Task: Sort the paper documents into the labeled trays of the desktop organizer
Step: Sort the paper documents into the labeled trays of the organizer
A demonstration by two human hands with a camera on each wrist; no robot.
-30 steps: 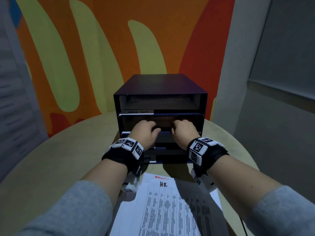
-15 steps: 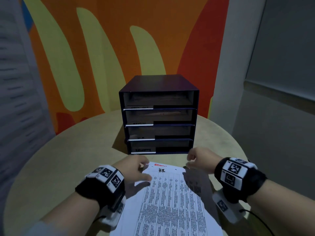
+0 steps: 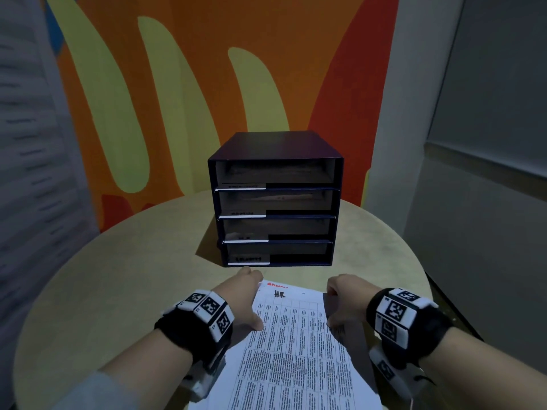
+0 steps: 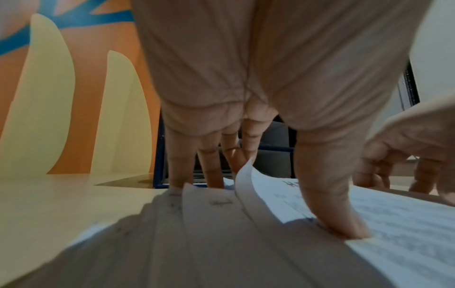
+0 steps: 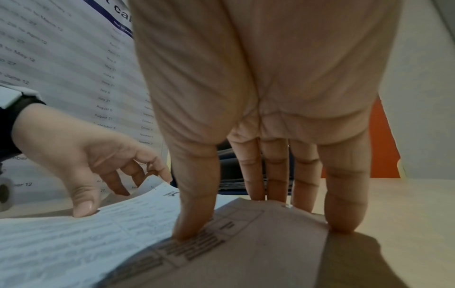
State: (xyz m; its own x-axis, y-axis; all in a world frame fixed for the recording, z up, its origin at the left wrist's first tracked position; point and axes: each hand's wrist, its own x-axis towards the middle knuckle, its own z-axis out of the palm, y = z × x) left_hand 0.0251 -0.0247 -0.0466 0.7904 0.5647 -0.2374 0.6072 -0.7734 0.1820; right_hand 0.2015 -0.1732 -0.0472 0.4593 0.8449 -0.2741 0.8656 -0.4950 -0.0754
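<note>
Left hand (image 3: 236,297) and right hand (image 3: 344,300), fingers straight and unclenched, press the white printed HR sheet (image 3: 296,350). Best peel that single sheet by its raised eleven-o'clock corner (image 4: 242,175).

HR sheet (image 3: 296,350) flat, dark organizer (image 3: 275,146) beyond

**Dim head view, brighter wrist views**

From the head: dark, bluish, grainy, soft all over, straight lines bowed at the edges. From both wrists: brighter and warmer, heavy fisheye stretch, left hand (image 4: 246,78) and right hand (image 5: 270,78) close up and blurred. Lit from above: dark shadow under each wrist across the paper stack (image 4: 393,224) and table (image 4: 61,204); softer shadow beside the organizer (image 3: 275,146), toward the table's left edge.
</note>
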